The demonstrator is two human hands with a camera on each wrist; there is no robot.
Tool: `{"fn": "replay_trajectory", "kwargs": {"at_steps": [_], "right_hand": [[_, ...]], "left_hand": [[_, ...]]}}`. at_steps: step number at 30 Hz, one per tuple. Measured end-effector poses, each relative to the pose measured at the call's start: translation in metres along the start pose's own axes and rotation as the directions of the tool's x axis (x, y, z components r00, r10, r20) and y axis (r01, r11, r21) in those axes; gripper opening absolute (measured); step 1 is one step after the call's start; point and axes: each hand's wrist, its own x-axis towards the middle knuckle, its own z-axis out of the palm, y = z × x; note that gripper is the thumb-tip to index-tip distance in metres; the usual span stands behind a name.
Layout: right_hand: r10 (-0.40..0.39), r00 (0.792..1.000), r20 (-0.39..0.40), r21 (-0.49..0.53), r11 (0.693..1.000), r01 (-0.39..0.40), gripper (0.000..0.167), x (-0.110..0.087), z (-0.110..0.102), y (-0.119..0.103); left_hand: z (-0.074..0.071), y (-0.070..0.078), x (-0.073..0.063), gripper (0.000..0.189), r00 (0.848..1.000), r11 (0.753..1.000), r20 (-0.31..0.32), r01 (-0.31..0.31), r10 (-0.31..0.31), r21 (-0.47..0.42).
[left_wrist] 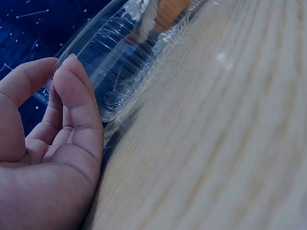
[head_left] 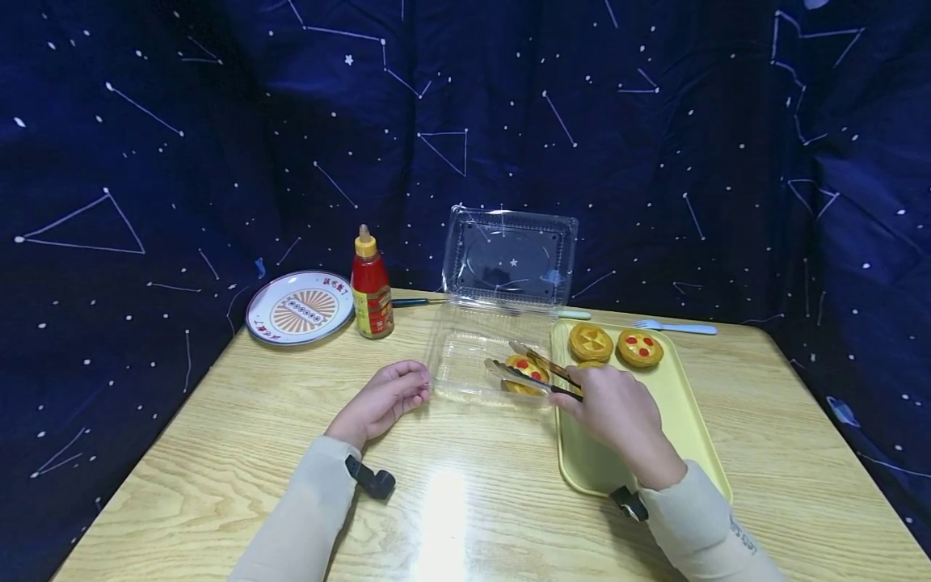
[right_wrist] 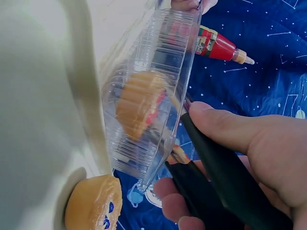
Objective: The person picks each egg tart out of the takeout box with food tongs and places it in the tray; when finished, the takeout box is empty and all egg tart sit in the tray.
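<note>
Beside the hinged clear plastic container (head_left: 454, 356), my left hand (head_left: 381, 400) pinches the near-left rim between thumb and fingers, as the left wrist view also shows. My right hand (head_left: 618, 404) grips tongs (right_wrist: 211, 158) with black handles. The tongs reach over the container's right wall, their tips around an egg tart with red dots (head_left: 529, 365) inside the container. Through the ribbed wall, the right wrist view shows this tart (right_wrist: 136, 103) from the side. The container's lid (head_left: 509, 259) stands raised at the back.
A yellow tray (head_left: 684, 420) at right holds a plain-topped tart (head_left: 591, 341), a red-dotted tart (head_left: 640, 347) and another partly behind my right hand. A blue fork (head_left: 676, 326) lies behind it. At left stand a red sauce bottle (head_left: 372, 291) and a white patterned plate (head_left: 269, 305).
</note>
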Motion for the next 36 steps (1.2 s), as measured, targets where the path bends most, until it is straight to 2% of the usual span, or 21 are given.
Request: {"fn": "replay_trajectory", "kwargs": {"at_steps": [12,19,33,36], "right_hand": [[0.007,0.994,-0.108,0.004,1.0,-0.007,0.054,-0.008,-0.011,0.009],[0.0,0.981,-0.194,0.015,1.0,0.003,0.052,-0.016,-0.026,0.013],[0.065,0.964,-0.258,-0.004,0.998,-0.069,0.05,-0.043,-0.046,0.043],[0.065,0.957,-0.283,-0.016,0.997,-0.072,0.043,-0.049,-0.049,0.051]], "left_hand": [[-0.002,0.0,0.001,0.005,1.0,1.0,0.011,0.009,-0.009,-0.001],[-0.002,0.0,0.001,0.006,1.0,1.0,0.008,0.008,-0.008,-0.003],[0.0,0.0,-0.001,0.005,1.0,1.0,0.006,0.006,-0.006,-0.006],[0.0,0.001,-0.001,0.005,1.0,1.0,0.008,0.005,-0.005,-0.004]]}}
